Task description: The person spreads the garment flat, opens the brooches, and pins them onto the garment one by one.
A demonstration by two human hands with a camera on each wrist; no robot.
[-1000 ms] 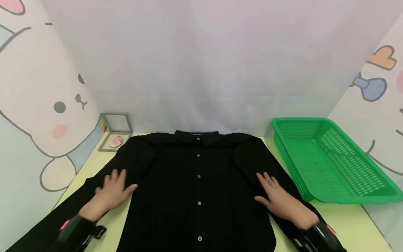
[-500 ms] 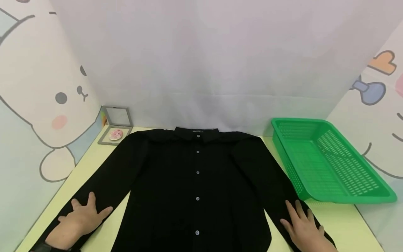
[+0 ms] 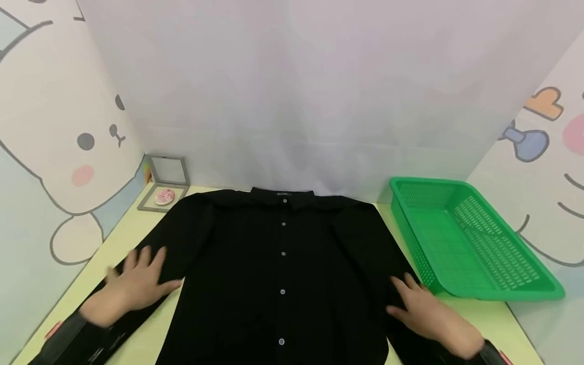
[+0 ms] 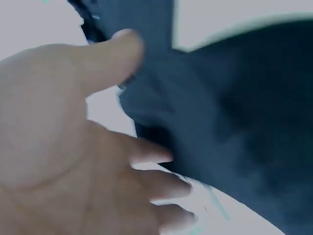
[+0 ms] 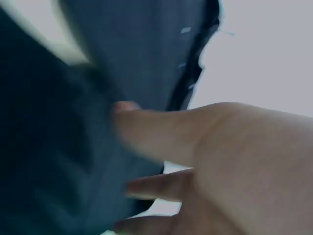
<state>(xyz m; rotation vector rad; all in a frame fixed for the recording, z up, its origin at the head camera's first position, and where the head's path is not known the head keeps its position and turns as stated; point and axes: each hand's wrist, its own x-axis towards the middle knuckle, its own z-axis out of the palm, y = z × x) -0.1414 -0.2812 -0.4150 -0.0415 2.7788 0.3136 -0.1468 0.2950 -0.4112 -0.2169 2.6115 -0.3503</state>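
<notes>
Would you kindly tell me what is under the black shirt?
The pale yellow table is under the black shirt, showing along its sides; whatever else the shirt covers cannot be seen.

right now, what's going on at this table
A person has a black shirt spread out front up on the table. Their left hand is over one sleeve, their right hand over the other; whether they touch the cloth is hard to tell. A green basket stands at the right and a small open box at the far left.
</notes>
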